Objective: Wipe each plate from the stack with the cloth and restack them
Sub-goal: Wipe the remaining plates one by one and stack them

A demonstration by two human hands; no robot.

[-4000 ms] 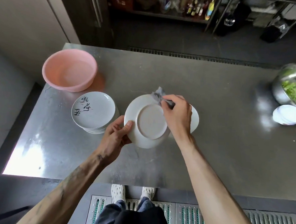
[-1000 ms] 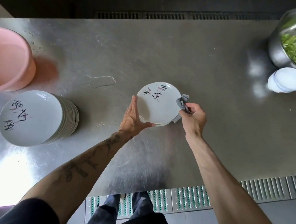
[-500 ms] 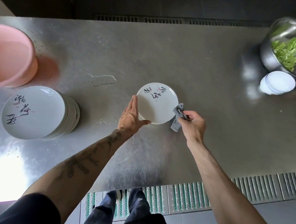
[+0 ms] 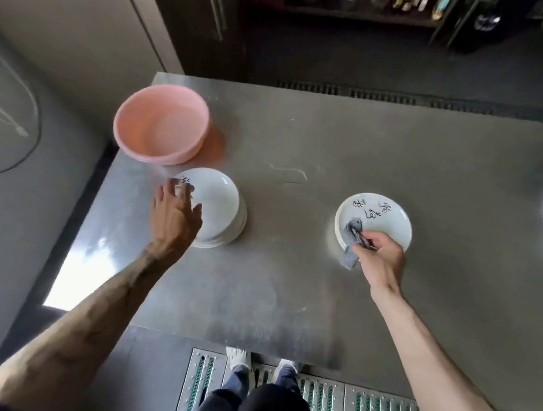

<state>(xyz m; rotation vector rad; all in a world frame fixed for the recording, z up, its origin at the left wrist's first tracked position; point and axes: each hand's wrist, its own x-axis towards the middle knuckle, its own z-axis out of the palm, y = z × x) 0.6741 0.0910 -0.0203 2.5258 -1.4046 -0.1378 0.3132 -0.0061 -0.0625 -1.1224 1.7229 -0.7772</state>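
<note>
Pink basin [image 4: 160, 124], one, sitting at 10 o'clock on the table [image 4: 290, 286]. Unwiped stack [image 4: 219, 208] standing at 9 o'clock; left hand [image 4: 174, 212] is lying over its top plate, fingers spread, no grip visible. Wiped pile [image 4: 377, 216] sitting at 3 o'clock, seemingly two plates. Right hand [image 4: 381, 253] is pinching the single cloth [image 4: 352, 242] at that pile's 7 o'clock rim. Judging: early, most plates waiting; stack count unreadable.

On the table [image 4: 322, 288], the basin [image 4: 160, 125] sits behind the plate stack [image 4: 222, 208], a second stack [image 4: 377, 218] well to its right.
</note>
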